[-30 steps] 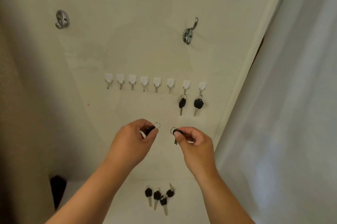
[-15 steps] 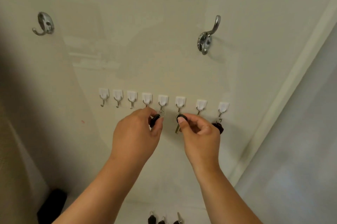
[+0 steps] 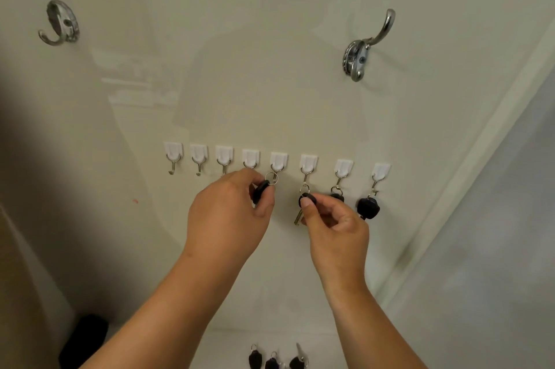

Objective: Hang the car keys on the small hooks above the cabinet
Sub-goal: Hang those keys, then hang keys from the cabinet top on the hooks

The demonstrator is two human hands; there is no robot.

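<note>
A row of small white stick-on hooks (image 3: 223, 156) runs across the wall. My left hand (image 3: 228, 218) pinches a black car key (image 3: 260, 190), its ring right at the fifth hook (image 3: 278, 162). My right hand (image 3: 335, 229) grips another black key (image 3: 304, 199) whose ring sits on the sixth hook (image 3: 307, 165); its metal blade hangs below. Two black keys hang from the last two hooks on the right, one half hidden behind my right hand (image 3: 337, 196), the other free (image 3: 368, 208). Loose black keys (image 3: 271, 361) lie on the cabinet top below.
Two large chrome coat hooks are mounted higher up, one at the left (image 3: 60, 23) and one at the right (image 3: 362, 53). A white curtain (image 3: 495, 248) hangs at the right. A dark object (image 3: 85, 338) sits low at the left.
Both hands rose from below the row up to the hooks, each carrying a key. The right key's ring now hangs on the sixth hook; the left ring reached the fifth.
</note>
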